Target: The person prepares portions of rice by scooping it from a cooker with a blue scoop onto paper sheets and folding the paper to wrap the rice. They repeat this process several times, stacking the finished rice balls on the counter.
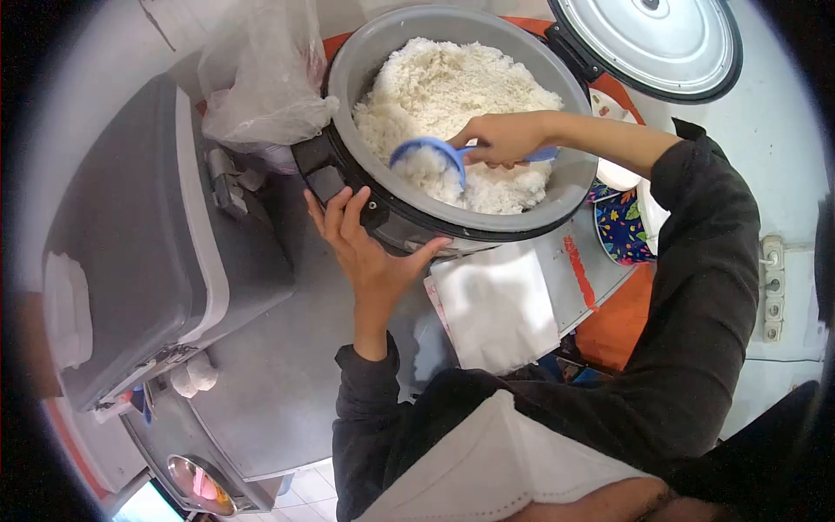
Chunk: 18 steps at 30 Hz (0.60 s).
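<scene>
A large rice cooker (pixel 348 96) with a grey inner pot stands in front of me, its inside heaped with white rice (pixel 461 78). My right hand (pixel 509 137) is closed round the handle of a blue rice scoop (pixel 461 158). The scoop's bowl is tilted in the rice near the pot's front left wall and has rice in it. My left hand (pixel 374 261) presses against the cooker's front left side, fingers and thumb spread apart below the rim.
The cooker's lid (pixel 657 43) stands open at the back right. White paper sheets (pixel 496 304) lie before the cooker. A grey bin-like container (pixel 130 226) and a clear plastic bag (pixel 270 96) are at left. A patterned bowl (pixel 619 228) sits at right, near a wall power strip (pixel 772 287).
</scene>
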Tool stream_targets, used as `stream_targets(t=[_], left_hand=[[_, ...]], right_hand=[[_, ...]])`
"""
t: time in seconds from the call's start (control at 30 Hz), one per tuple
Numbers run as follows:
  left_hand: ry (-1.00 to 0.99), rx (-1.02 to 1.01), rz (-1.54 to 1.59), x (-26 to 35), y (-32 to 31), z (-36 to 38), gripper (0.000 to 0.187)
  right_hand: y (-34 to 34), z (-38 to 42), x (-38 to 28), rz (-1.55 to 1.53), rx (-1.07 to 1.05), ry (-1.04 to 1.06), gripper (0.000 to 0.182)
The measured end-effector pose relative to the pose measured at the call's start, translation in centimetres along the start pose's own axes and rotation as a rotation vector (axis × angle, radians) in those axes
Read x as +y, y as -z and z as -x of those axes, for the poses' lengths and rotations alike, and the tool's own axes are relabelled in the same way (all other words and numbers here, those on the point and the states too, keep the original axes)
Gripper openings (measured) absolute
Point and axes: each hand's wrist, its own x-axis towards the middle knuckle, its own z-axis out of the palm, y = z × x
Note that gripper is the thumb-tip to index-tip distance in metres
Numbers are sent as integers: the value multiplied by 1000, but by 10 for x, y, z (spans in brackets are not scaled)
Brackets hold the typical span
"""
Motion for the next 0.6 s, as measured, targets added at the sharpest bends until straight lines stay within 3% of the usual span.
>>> stream_targets(t=[0.03,0.1,0.17,0.23,0.37,0.5,0.6], left_hand=[[3,5,-7,0,1,-1,104],[25,-22,-22,2,3,-1,103],[35,-22,-10,3,2,-1,102],[35,-24,2,2,2,-2,102],[60,-4,25,5,-1,3,102],[28,-22,9,5,4,-3,101],[62,-43,-19,7,4,-1,102]], right_hand=[[4,1,-4,6,-3,6,42],[6,4,-17,-121,264,-73,42],[-3,-9,-19,21,332,-72,44],[-30,-37,-1,239,614,196,46],[-48,-27,-20,240,573,184,49],[-53,17,-33,438,485,104,63],[-60,18,-32,533,533,178,67]])
